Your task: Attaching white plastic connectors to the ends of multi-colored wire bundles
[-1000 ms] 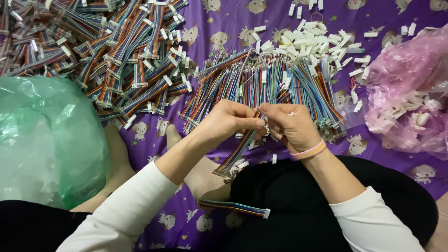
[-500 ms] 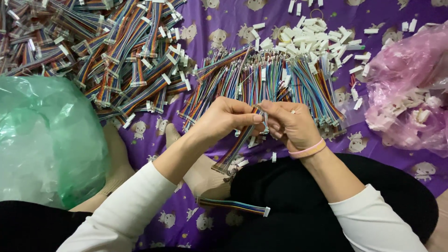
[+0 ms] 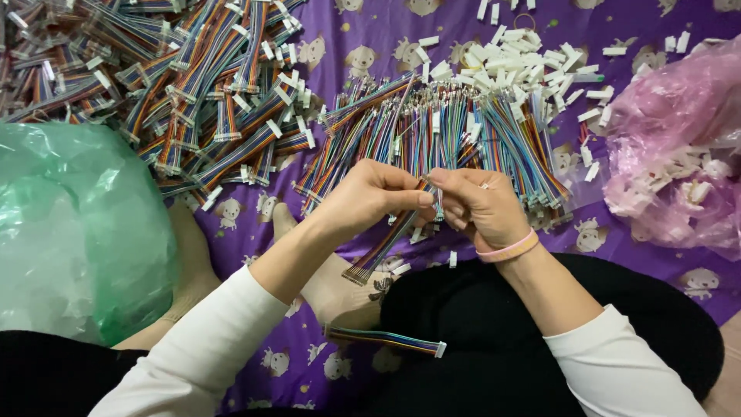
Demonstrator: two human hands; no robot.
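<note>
Nearest, a finished ribbon cable (image 3: 386, 340) lies across the lap. Above it, the left hand (image 3: 363, 197) and right hand (image 3: 482, 207) meet, both pinching the upper end of a multicoloured ribbon cable (image 3: 386, 247) whose long axis slants down-left. Beyond lie loose cables (image 3: 455, 131) and white connectors (image 3: 525, 58).

floor covering – purple cloth (image 3: 370, 46) printed with small cartoon animals is spreading across the whole view | lower right corner – a strip of bare pale floor (image 3: 729, 378) is showing | light – falling even and soft, casting only faint shadows
</note>
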